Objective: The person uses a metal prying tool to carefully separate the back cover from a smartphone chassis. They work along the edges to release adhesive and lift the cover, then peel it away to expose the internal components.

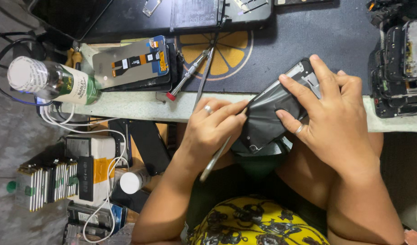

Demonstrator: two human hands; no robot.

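Our left grip [213,129] pinches a thin metal pry tool [216,159] whose tip meets the nine-o'clock edge of the opened phone [267,115], while our right grip [328,111] is pressed around that phone from three o'clock, holding it tilted over the front edge of the desk [149,106]. We judge this a prying step on the dark panel, so next the tip needs a shallow, steady slide along the seam. At ten o'clock lie a screwdriver [186,76] and a loose screen panel [131,61].

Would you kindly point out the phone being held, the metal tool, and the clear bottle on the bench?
phone [267,115], head view, on its dark back panel.
metal tool [216,159], head view, on the shaft below the left hand.
clear bottle [58,82], head view, on its body beside the label.
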